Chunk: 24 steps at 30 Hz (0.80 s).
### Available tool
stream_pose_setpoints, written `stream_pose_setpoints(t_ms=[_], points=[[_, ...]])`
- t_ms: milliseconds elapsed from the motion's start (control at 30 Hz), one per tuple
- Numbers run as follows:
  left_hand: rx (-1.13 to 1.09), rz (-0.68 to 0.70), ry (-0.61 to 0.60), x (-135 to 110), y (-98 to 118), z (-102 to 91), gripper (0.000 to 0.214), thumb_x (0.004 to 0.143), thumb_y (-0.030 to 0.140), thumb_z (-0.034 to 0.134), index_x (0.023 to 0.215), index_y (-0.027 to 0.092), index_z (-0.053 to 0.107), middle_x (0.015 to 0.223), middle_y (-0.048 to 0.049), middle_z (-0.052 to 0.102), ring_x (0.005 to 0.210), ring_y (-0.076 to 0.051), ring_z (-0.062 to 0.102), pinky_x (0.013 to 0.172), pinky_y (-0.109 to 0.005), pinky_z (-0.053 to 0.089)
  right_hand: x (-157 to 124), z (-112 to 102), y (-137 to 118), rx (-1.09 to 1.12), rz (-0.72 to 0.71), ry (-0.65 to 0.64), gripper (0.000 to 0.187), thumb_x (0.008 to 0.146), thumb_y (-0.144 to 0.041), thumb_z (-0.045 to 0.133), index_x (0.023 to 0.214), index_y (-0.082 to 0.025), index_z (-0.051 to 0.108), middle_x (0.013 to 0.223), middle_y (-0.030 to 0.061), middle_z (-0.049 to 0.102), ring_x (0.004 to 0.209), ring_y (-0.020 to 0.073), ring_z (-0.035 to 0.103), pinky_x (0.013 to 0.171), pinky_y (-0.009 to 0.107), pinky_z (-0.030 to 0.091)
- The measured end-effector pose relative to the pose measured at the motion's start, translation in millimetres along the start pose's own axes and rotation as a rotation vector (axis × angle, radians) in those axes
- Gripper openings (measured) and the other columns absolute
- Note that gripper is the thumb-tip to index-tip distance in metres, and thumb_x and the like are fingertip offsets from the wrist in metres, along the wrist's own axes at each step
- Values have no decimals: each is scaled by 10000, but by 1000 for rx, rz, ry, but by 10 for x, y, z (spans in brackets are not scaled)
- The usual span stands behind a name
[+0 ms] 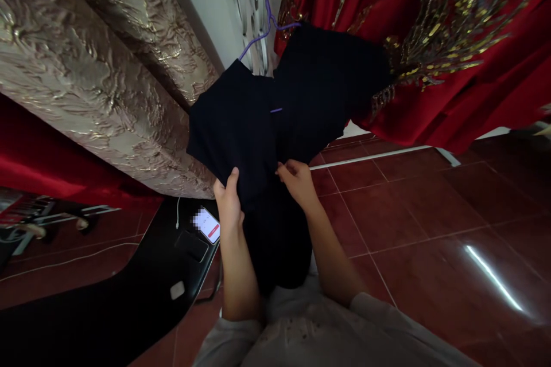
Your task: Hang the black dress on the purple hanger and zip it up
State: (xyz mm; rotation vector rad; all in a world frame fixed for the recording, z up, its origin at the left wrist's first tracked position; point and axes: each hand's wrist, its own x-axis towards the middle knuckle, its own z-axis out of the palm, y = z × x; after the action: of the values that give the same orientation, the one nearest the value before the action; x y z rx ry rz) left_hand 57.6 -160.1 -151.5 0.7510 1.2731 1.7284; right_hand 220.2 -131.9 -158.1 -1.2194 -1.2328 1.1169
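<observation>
A dark navy garment (241, 120) with short sleeves and an open front hangs from a purple hanger (269, 17). Its lower part drapes down in front of my body. My left hand (230, 203) grips the garment's left edge, thumb on top and the other fingers hidden behind the cloth. At the middle of the garment, my right hand (297, 180) pinches the cloth along the front edge with bent fingers. A short bit of purple hanger shows through the gap in the front.
A black table (129, 292) at lower left bears a lit phone (207, 225), a dark phone (191, 245), a small white case (177, 290) and a white cable (178, 213). Beige textured fabric (129, 80) hangs at left, red sequined fabric (456, 86) at right. Red tiles (413, 212) cover the floor.
</observation>
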Motion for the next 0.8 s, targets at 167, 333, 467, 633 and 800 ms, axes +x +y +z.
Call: stream_pose_setpoints(t_ms=[167,333,467,633,800], points=[[169,464,102,103,-137,-38,590,833,262,767,1379,227,544,1459,-105,560,1415,-271,503,1238,-439,359,-105,-7,108,113,51,-57,433,891,-518,667,637,-198,521,577,-20,478,531,105,401,522,279,297],[429,480,-158,69,-312,10,346,858,215,717,1193,204,633,1203,-88,659,1173,-235,626,1083,-399,479,-116,41,112,107,8,-122,385,901,-588,660,719,-249,642,602,1,514,543,153,455,555,331,377],[358,348,-413,-77,-396,158,31,906,205,638,920,186,618,845,-23,638,851,-171,659,845,-298,544,-189,69,110,128,-4,-188,324,887,-551,701,727,-273,657,590,10,534,539,167,495,535,341,394],[261,354,-258,-120,-526,305,64,882,226,657,874,185,608,781,-14,619,747,-154,648,743,-276,557,-7,-35,-115,249,44,-269,219,879,-440,708,773,-250,689,529,-10,558,421,114,424,411,274,295],[361,326,-250,4,-786,426,61,845,182,674,845,186,614,755,-6,617,714,-142,641,717,-265,558,728,-159,-936,338,-178,-57,254,894,-390,710,770,-180,644,517,-44,515,396,43,376,382,192,201]])
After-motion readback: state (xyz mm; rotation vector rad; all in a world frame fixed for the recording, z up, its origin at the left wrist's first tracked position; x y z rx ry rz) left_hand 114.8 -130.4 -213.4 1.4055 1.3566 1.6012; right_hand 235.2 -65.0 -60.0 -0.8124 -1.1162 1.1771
